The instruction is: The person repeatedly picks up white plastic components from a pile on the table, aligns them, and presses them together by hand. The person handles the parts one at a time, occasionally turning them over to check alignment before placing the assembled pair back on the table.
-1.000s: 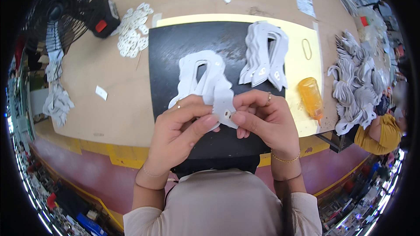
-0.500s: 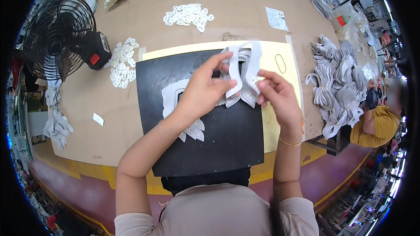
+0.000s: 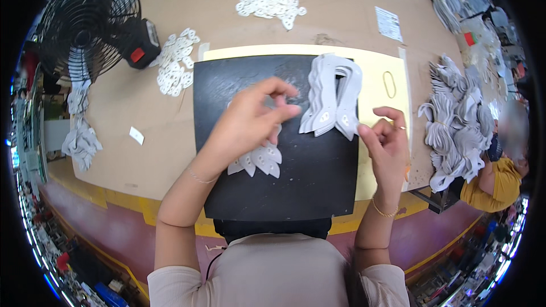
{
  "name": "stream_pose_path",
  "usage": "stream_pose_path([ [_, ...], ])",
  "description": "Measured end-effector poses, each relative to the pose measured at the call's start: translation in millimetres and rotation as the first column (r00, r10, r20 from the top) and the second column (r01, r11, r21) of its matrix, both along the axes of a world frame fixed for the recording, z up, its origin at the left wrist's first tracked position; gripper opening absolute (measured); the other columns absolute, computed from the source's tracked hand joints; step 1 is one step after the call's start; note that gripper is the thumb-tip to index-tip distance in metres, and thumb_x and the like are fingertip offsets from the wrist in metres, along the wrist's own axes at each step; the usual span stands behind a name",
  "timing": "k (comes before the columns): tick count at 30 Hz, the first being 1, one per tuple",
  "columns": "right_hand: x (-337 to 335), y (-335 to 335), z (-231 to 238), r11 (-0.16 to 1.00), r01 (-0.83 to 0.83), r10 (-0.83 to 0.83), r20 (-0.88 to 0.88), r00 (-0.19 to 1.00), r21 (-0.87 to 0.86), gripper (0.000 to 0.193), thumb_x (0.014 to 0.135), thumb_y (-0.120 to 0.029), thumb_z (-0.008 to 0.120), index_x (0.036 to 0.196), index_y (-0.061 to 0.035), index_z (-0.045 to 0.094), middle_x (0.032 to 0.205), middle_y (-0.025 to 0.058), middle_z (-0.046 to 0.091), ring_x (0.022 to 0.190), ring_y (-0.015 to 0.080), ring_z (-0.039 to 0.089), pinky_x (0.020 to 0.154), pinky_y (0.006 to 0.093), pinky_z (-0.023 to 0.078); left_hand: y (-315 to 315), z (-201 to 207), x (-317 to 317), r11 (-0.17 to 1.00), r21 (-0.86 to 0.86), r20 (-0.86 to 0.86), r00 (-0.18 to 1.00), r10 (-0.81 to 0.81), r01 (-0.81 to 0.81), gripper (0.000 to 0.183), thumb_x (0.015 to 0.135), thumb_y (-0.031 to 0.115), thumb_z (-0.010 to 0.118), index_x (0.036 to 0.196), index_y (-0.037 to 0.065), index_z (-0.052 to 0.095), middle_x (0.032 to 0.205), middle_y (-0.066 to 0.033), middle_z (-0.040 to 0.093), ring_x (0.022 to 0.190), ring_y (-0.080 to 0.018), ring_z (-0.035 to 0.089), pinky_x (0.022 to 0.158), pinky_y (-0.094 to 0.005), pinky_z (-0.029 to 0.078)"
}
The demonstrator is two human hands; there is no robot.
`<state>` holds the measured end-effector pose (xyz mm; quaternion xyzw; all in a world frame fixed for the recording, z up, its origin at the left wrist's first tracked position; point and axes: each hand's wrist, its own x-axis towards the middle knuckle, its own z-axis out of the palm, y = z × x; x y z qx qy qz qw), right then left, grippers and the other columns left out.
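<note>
A stack of light grey U-shaped cut pieces [image 3: 318, 94], like shoe-upper parts, lies on the black mat [image 3: 296, 185], its two legs toward me. Small white patches with holes show at the ends of the legs. Left of it, my left hand [image 3: 250, 113] hovers with thumb and fingers apart and nothing visible between them. It partly hides a second, fanned group of grey pieces [image 3: 256, 162]. My right hand [image 3: 389, 139] is open beside the stack's right leg, thumb close to its tip; whether it touches I cannot tell.
Small white patches lie in two heaps, one at the far middle [image 3: 272, 7] and one at the left [image 3: 175, 62] by a black fan [image 3: 85, 34]. Bundled grey pieces [image 3: 455, 119] pile up at the right. A rubber band [image 3: 389, 84] rests on yellow paper [image 3: 378, 62]. Someone in yellow [image 3: 492, 185] is at far right.
The U-shaped piece that both hands held over the stack now lies on it. Both hands have let go and moved apart, the left toward the fanned group, the right slightly down. The view has shifted.
</note>
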<state>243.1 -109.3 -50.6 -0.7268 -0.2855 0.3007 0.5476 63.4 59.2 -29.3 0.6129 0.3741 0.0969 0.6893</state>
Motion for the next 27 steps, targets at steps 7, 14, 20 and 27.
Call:
stream_pose_path([
  [7,-62.1,15.7,14.0,0.903,-0.401,0.418,0.108,0.902,-0.154,0.015,0.082,-0.007,0.069,0.094,-0.0004,0.063,0.077,0.0078,0.062,0.062,0.014,0.06,0.058,0.0251,0.048,-9.0,-16.0,-88.2,0.899,0.417,-0.221,0.945,0.24,-0.13,0.011,0.08,0.007,0.068,0.086,-0.001,0.065,0.077,-0.0062,0.058,0.063,-0.0121,0.054,0.058,-0.0259,0.044],
  [14,-101.3,31.3,0.6,0.833,-0.469,0.55,0.34,0.763,-0.295,0.025,0.076,-0.013,0.073,0.096,-0.0039,0.061,0.081,0.0087,0.055,0.073,0.0258,0.058,0.068,0.0358,0.045,-28.0,-18.7,-115.0,0.809,0.588,-0.316,0.923,0.217,0.011,0.02,0.077,0.007,0.071,0.095,0.0,0.066,0.082,-0.0081,0.056,0.073,-0.0172,0.053,0.063,-0.0265,0.042],
  [20,-114.2,31.3,-5.1,0.843,-0.423,0.538,0.486,0.689,-0.333,0.036,0.068,-0.013,0.077,0.096,-0.0065,0.056,0.081,0.0059,0.052,0.076,0.0234,0.052,0.071,0.0349,0.038,-35.6,-15.2,-108.6,0.783,0.616,-0.393,0.896,0.206,0.09,0.029,0.07,0.009,0.076,0.096,0.004,0.064,0.089,-0.0067,0.055,0.084,-0.0215,0.052,0.076,-0.0324,0.041],
  [27,-111.7,31.1,-9.0,0.837,-0.421,0.547,0.518,0.658,-0.349,0.028,0.07,-0.013,0.075,0.089,-0.0059,0.057,0.076,0.0057,0.052,0.072,0.0242,0.049,0.069,0.0352,0.034,-37.4,-15.1,-107.6,0.925,0.362,-0.3,0.924,0.236,-0.119,0.019,0.075,0.004,0.072,0.091,0.002,0.062,0.081,-0.0039,0.059,0.075,-0.0136,0.052,0.068,-0.0262,0.044],
])
